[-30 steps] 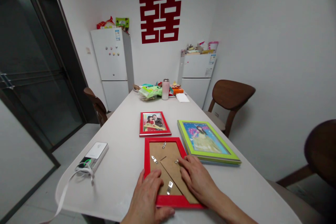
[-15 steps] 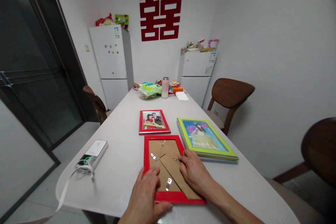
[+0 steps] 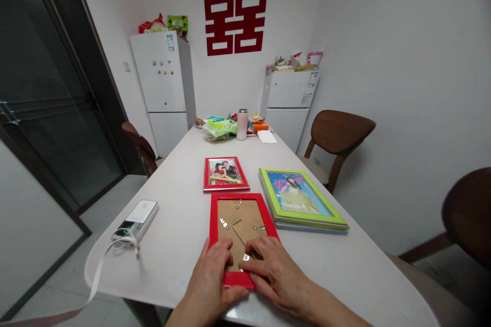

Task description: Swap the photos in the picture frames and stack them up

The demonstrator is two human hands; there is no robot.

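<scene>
A red picture frame (image 3: 214, 217) lies face down on the table, its brown backing board (image 3: 245, 214) facing up. My left hand (image 3: 215, 277) grips the frame's lower left corner, fingers over the side and thumb along the bottom edge. With curled fingers, my right hand (image 3: 276, 275) works on the small metal clip (image 3: 246, 257) at the bottom of the backing. The right-hand clip (image 3: 260, 228) lies across onto the red border. A left clip (image 3: 224, 224) and a top clip (image 3: 239, 204) also show. The right hand covers much of the backing's stand leg.
Beyond it lies a smaller red framed photo (image 3: 225, 172). Stacked frames, a green one (image 3: 297, 196) on top, sit to the right. A power bank (image 3: 138, 219) with a white cable is at left. A pink bottle (image 3: 242, 125) and snack bags (image 3: 220, 129) stand farther back.
My right hand has moved from the right-hand clip down to the bottom clip. The right-hand clip now points outward over the border. My left hand stays at the lower left corner.
</scene>
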